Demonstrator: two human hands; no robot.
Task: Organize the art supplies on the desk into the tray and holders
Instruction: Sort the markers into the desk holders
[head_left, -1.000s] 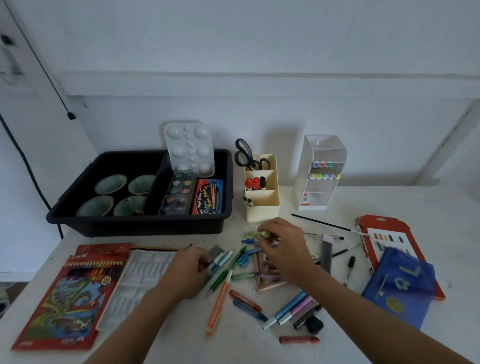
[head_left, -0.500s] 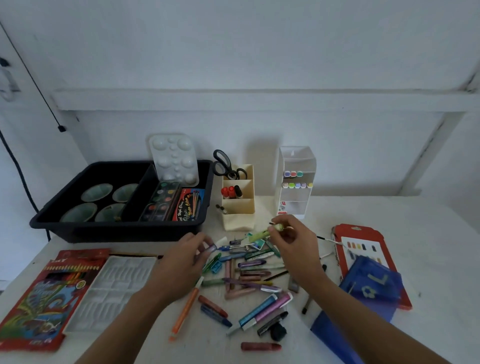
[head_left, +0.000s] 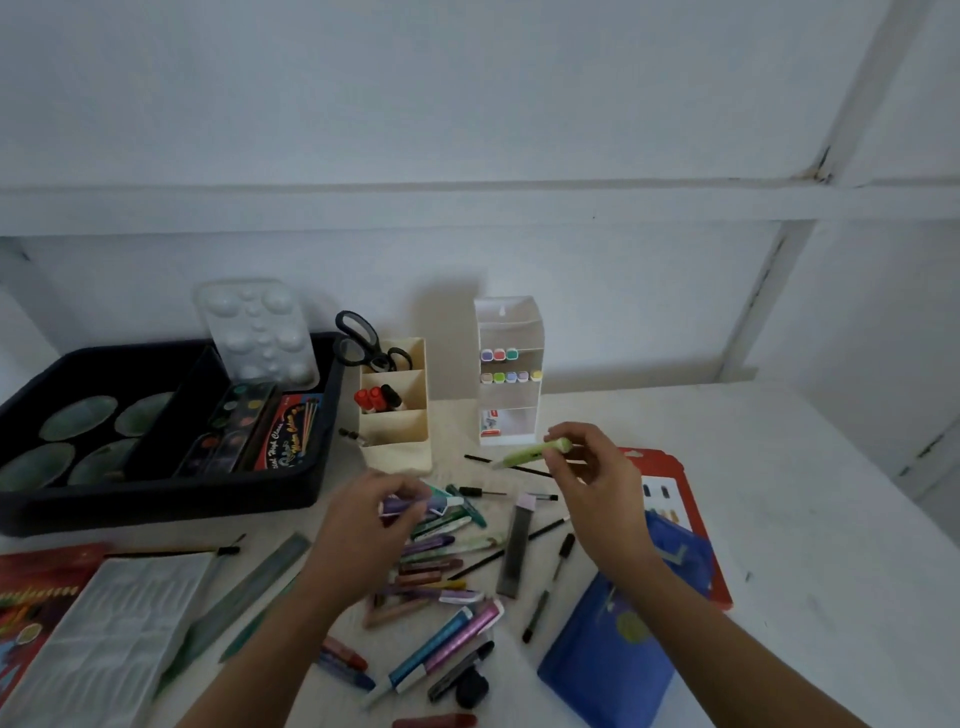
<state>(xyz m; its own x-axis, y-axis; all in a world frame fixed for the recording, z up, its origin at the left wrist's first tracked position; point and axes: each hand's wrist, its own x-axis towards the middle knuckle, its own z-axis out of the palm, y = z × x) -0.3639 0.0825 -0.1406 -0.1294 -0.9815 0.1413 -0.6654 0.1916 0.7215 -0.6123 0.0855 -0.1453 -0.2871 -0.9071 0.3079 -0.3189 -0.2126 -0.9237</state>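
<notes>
Now rt hand pinches slim green marker.

Glossy black plastic tray, matt cream plastic holder, translucent white plastic palette, smooth white desk.

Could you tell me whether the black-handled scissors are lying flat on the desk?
No, the black-handled scissors stand handles-up in the rear compartment of the cream tiered plastic holder.
</notes>
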